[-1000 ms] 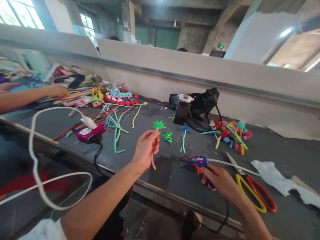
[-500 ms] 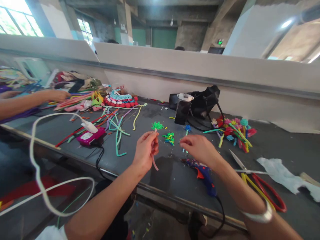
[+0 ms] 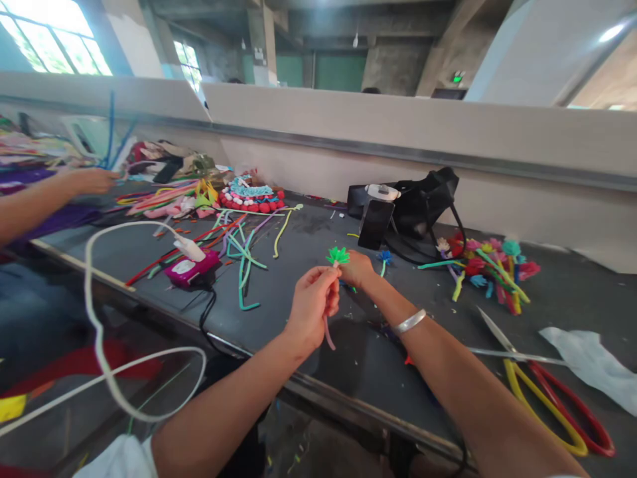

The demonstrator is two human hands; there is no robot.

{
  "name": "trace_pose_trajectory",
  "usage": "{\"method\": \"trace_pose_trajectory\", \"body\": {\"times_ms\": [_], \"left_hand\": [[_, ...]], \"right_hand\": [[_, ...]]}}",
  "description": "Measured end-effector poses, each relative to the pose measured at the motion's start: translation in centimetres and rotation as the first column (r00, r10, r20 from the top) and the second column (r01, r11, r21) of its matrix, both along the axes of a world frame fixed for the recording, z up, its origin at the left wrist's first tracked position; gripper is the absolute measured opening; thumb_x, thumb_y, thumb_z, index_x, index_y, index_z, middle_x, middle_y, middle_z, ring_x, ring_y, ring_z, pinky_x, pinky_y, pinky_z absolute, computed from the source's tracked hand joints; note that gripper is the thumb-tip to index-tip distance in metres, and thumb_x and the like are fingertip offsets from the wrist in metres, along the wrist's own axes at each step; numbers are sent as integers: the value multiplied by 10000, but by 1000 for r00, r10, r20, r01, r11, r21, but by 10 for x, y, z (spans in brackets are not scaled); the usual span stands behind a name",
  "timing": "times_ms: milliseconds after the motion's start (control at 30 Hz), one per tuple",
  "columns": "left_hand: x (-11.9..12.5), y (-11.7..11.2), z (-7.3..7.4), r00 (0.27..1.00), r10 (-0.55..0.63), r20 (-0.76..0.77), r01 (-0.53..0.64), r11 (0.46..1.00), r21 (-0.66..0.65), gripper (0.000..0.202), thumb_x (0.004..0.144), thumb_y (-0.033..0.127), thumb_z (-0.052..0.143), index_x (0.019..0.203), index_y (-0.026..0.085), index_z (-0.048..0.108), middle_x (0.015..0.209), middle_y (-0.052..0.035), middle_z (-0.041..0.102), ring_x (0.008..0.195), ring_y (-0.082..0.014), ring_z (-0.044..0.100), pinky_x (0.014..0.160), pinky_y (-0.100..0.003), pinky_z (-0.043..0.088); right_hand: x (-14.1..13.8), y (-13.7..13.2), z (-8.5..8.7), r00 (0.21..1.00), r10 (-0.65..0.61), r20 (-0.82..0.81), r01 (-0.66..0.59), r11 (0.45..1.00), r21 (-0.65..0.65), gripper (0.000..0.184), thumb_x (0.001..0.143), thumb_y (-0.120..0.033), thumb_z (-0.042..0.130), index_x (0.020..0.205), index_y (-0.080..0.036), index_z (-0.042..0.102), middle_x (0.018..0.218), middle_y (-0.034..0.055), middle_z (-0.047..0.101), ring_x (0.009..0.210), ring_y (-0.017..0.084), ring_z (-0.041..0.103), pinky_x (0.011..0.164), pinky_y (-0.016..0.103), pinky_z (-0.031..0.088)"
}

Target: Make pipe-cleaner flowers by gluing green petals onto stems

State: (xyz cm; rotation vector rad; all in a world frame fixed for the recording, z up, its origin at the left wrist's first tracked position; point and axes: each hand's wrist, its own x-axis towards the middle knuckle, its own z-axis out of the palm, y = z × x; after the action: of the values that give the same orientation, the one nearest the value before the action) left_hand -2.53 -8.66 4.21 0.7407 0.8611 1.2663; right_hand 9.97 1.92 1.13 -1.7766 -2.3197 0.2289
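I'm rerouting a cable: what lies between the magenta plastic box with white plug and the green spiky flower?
In the head view, mainly crossing teal fuzzy stems, then the lower end of a pale yellow stem, lie between box and flower.

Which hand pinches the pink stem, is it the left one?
Yes, the left hand pinches the pink stem just below the green flower.

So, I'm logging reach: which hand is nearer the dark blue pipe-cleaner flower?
Right: the right hand sits just left of the dark blue flower, not touching; the left hand, holding the green flower, is farther left.
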Motion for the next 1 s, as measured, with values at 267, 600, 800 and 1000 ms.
{"method": "trace_pose_trajectory", "body": {"times_ms": [267,600,800,1000], "left_hand": [[7,-8,1,996,-79,-34,81,996,34,219,695,292,718,659,163,545,551,64,469,367,-23,337,363,-185,192],[33,-19,-7,974,-143,-175,147,989,10,205,701,317,731,681,166,593,507,64,468,366,-31,330,357,-184,183],[39,-25,-8,958,-176,-225,189,981,38,201,723,317,712,670,164,594,502,61,457,383,-39,333,372,-186,204],[40,-28,-8,954,-177,-242,193,980,46,188,717,311,705,661,165,602,499,56,470,388,-42,341,381,-186,209]], "right_hand": [[63,-81,33,866,-236,-441,302,949,86,321,881,-348,464,926,-135,699,829,79,726,661,154,609,575,243,445],[66,-160,39,560,6,-829,294,934,205,142,817,-351,677,819,-211,701,984,55,669,882,190,603,724,292,463],[69,-157,35,754,44,-656,279,882,380,114,850,-323,648,810,-239,713,1015,57,664,989,226,595,855,371,458],[70,-157,30,796,57,-602,261,866,427,83,858,-287,646,820,-251,711,1026,50,651,1022,229,579,931,403,436]]}}
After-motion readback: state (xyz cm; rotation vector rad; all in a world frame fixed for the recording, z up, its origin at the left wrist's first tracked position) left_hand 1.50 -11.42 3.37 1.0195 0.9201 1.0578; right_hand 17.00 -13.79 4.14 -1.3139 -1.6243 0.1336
